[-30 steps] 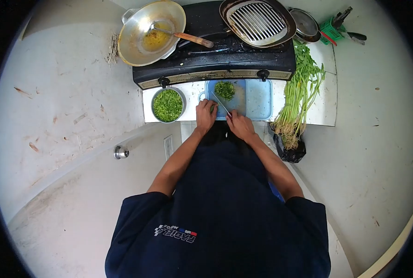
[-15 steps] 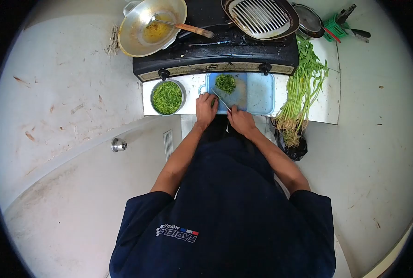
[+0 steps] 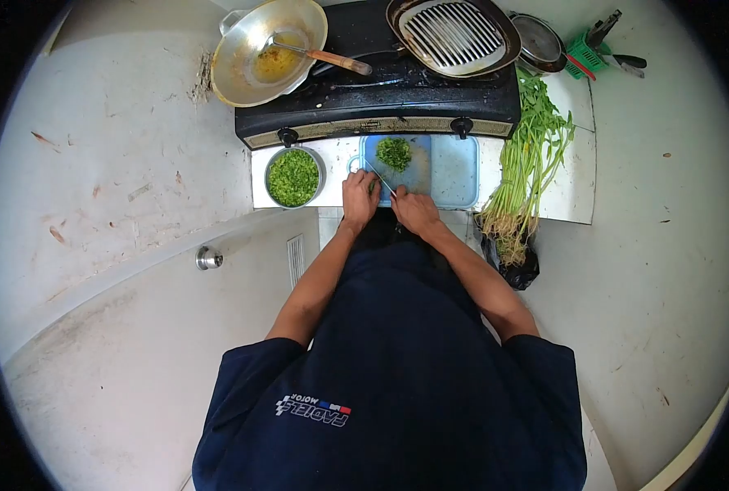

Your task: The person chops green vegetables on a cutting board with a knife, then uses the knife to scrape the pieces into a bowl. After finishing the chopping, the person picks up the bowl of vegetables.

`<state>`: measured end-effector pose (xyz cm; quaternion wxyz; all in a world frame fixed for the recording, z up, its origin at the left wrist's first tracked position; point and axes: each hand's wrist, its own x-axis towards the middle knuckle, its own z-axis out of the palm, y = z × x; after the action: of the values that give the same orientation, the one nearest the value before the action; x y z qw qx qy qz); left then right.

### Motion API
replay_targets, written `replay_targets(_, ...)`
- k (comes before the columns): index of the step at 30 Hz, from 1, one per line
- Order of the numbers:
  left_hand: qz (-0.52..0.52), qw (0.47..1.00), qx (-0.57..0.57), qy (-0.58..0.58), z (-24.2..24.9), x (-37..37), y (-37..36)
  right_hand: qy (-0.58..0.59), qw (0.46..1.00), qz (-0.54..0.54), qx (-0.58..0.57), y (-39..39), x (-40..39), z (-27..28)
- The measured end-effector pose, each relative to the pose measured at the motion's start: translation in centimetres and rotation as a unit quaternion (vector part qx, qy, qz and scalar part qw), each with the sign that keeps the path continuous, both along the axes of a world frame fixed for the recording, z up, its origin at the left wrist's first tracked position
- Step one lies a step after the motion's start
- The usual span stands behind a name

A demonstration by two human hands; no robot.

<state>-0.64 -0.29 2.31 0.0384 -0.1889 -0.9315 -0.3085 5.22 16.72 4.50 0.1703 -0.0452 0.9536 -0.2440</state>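
Note:
In the head view, my right hand (image 3: 416,211) grips a knife (image 3: 381,177) whose thin blade slants up and left across the blue cutting board (image 3: 419,182). Close beside the blade, the curled fingers of my left hand (image 3: 360,199) press on the board's left part, with a bit of green stalk (image 3: 373,186) showing at them. Most of what those fingers hold is hidden. Beyond the blade lies a small heap of chopped greens (image 3: 394,153). A round metal bowl (image 3: 322,177) full of finely chopped greens (image 3: 292,177) stands left of the board.
Behind the board is a black gas stove (image 3: 364,102) carrying a wok (image 3: 238,61) with a wooden-handled ladle (image 3: 340,61) and a grill pan (image 3: 454,37). Long rooted greens (image 3: 532,155) lie at right, over a black plastic bag (image 3: 522,274). A green basket (image 3: 584,53) holds utensils.
The view has shifted slightly. My right hand and the knife have come a little closer to my left hand, which stays about in place. The chopped heap looks much the same.

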Motion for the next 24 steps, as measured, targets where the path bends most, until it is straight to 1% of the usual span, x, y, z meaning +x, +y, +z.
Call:
replay_targets(13, 0.004, 1.0, 0.001, -0.014, 0.7, 0.1, 0.4, 0.001, 1.0, 0.005, 0.004, 0.3, -0.2, -1.0)
replay_targets(21, 0.024, 1.0, 0.012, -0.001, 0.9, 0.5, 0.8, -0.011, 1.0, 0.014, 0.01, 0.9, 1.5, -1.2)
replay_targets(24, 0.021, 1.0, 0.008, 0.008, 0.7, 0.5, 0.7, 0.011, 1.0, 0.009, 0.011, 0.2, 0.4, -1.5)
